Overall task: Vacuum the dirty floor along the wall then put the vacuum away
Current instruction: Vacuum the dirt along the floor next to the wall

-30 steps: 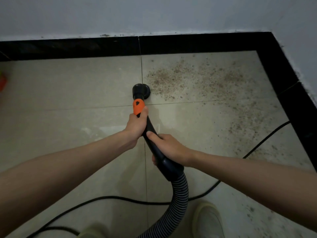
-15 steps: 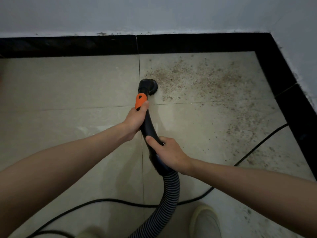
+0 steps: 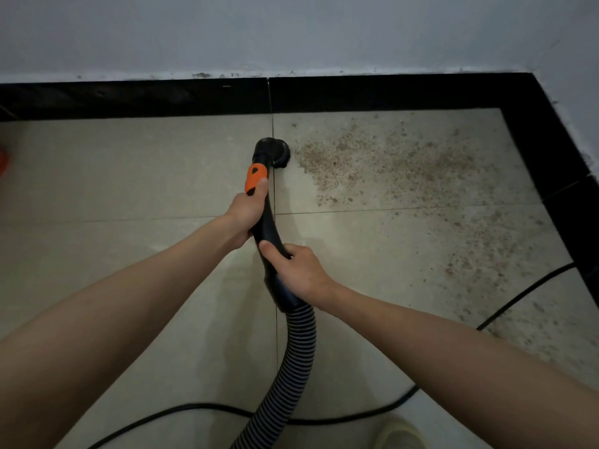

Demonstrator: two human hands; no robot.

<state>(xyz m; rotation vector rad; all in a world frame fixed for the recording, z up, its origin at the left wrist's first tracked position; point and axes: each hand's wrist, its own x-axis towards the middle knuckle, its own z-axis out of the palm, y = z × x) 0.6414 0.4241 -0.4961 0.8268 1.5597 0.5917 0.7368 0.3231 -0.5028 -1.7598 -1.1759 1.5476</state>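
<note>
Vacuum wand (image 3: 266, 222) is gripped by both hands' fingers (image 3: 261, 189), steering the nozzle (image 3: 274, 152) beyond them into dirt (image 3: 372, 163)

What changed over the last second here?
The nozzle moved forward toward the wall and slightly right, up to the left edge of the dirt. Both hands kept their grip: left hand by the orange part, right hand lower down. The cord stayed put.
</note>
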